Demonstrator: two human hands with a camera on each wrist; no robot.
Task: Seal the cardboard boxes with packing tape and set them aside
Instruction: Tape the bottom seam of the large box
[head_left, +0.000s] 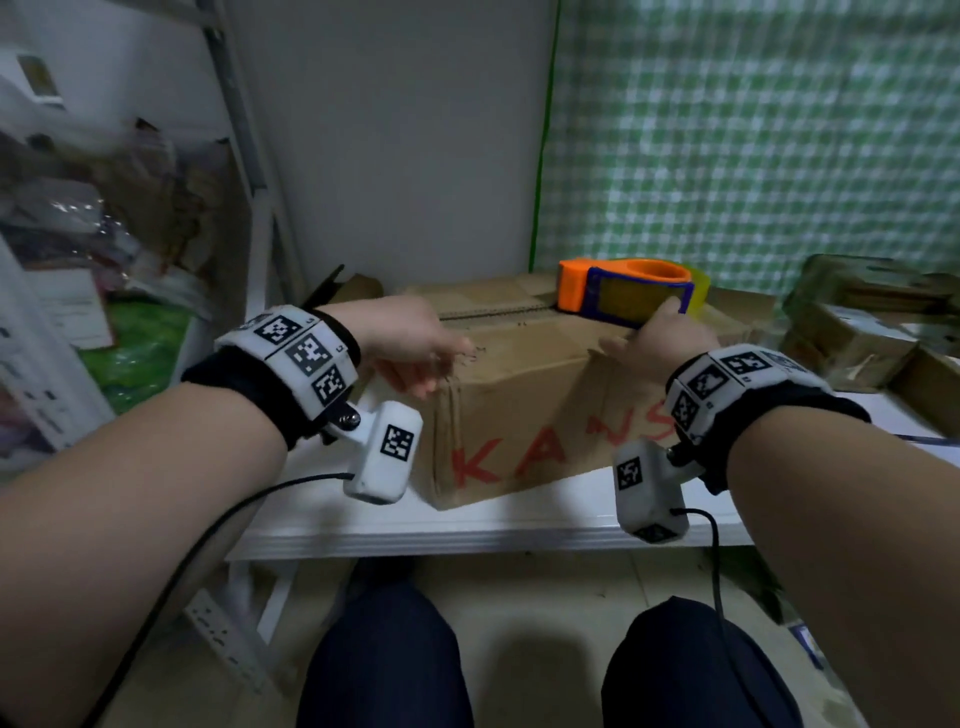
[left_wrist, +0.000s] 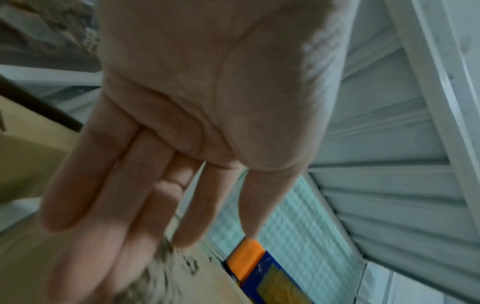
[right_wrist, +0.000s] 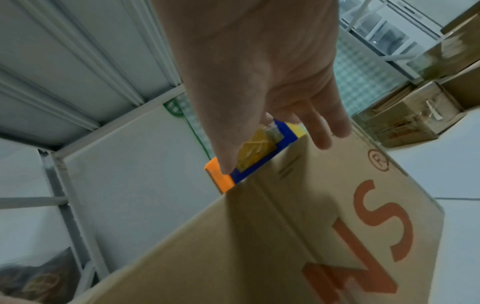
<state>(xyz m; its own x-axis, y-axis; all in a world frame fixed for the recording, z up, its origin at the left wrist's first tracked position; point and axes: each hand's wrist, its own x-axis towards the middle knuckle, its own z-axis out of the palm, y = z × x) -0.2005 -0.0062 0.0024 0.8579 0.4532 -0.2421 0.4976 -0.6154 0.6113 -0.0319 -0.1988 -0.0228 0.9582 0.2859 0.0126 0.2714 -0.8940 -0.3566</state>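
A brown cardboard box (head_left: 530, 410) with red letters stands on the white table (head_left: 467, 530), its top flaps closed. An orange and blue tape dispenser (head_left: 626, 291) lies on the box's far right top. My left hand (head_left: 415, 348) hovers at the box's near left corner, fingers straight and spread in the left wrist view (left_wrist: 145, 195), holding nothing. My right hand (head_left: 654, 332) reaches over the box's near right edge toward the dispenser (right_wrist: 252, 156), fingers extended; whether they touch it is unclear. The box front (right_wrist: 337, 226) fills the right wrist view.
Several other cardboard boxes (head_left: 862, 332) are stacked at the right of the table. A white metal shelf frame (head_left: 244, 156) with cluttered bags stands at left. A green checked wall (head_left: 753, 130) is behind. My knees (head_left: 384, 654) are below the table edge.
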